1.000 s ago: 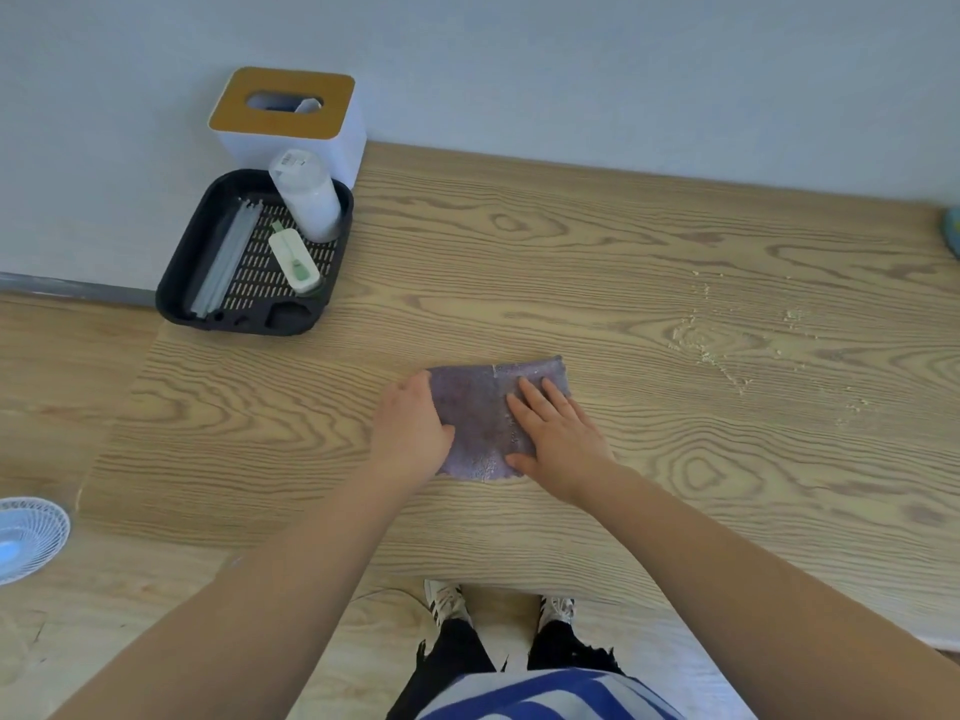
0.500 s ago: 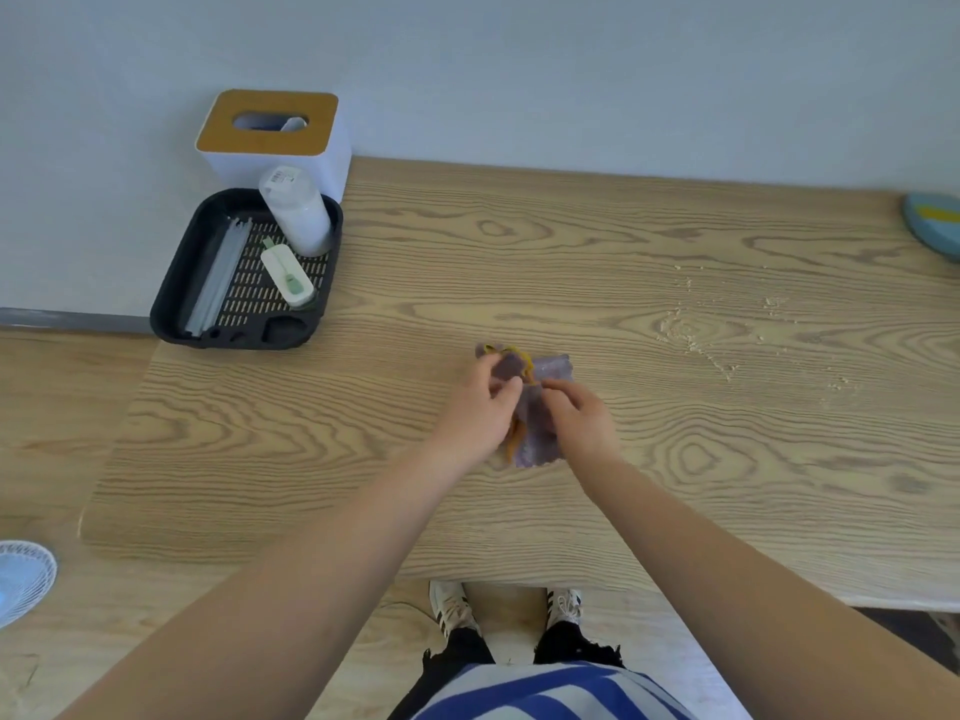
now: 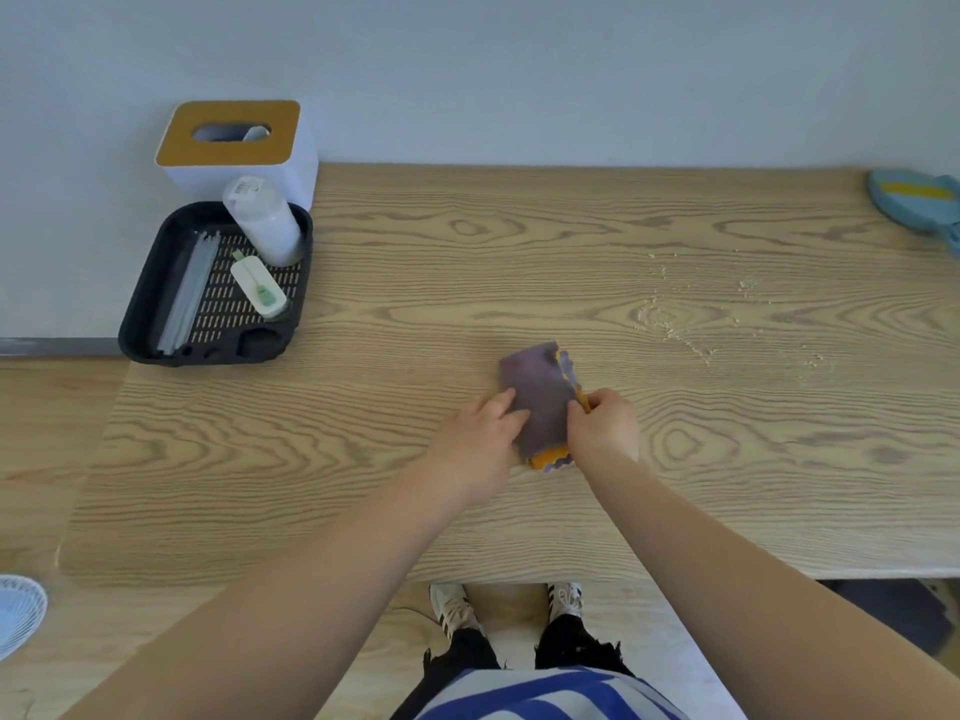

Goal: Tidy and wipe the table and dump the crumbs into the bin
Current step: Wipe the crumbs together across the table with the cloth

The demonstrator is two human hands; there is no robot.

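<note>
Purple on top with an orange edge peeking out, the cloth (image 3: pixel 540 402) lies folded on the wooden desk (image 3: pixel 363 459), near the middle and close to the front edge. In the head view the left hand (image 3: pixel 483 433) rests on the cloth's left side, fingers fairly straight and pressing it flat. The right hand (image 3: pixel 605 423) has its grip curled, pinching the cloth's right edge between thumb and fingers.

Crumbs (image 3: pixel 675 324) are scattered on the desk to the right of the cloth, well apart from it, spreading toward the far right.

At the desk's far left corner sits a black tray (image 3: pixel 156 314) with a slotted floor. In it stand a white bottle (image 3: pixel 265 220) at the back, a small white and green item (image 3: pixel 258 287) lying beside it, and pale sticks (image 3: pixel 189 293) along the left side. Just behind the tray, against the wall, is a white box (image 3: pixel 234 142) with an orange top and an opening in it.

A blue object (image 3: pixel 917 200) with a yellow stripe lies at the desk's far right corner, partly cut off. A white fan grille (image 3: pixel 18 610) shows on the floor at lower left.
</note>
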